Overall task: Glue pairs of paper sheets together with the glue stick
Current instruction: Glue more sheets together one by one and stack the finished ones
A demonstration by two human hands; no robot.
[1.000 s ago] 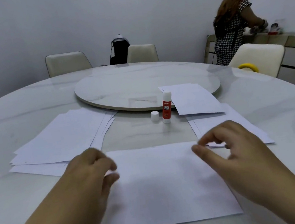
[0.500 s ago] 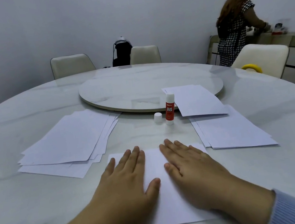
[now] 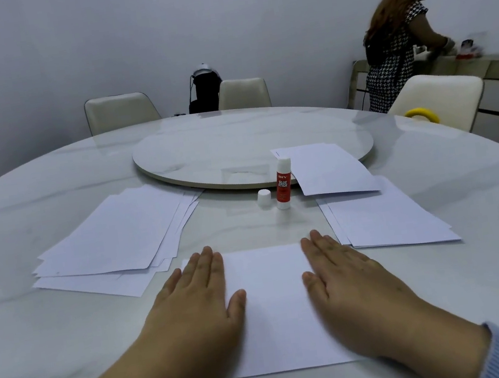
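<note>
The paper sheet (image 3: 274,307) lies flat on the table (image 3: 71,342), with the left hand (image 3: 194,305) and right hand (image 3: 351,283) pressing it, fingers straight.

The counter (image 3: 68,326) is pale veined marble, polished and glossy. The turntable (image 3: 235,139) on it has the same shiny stone finish. The sheets (image 3: 276,297) are matt white paper. The glue stick (image 3: 282,184) and its cap (image 3: 264,197) look like smooth plastic.
</note>
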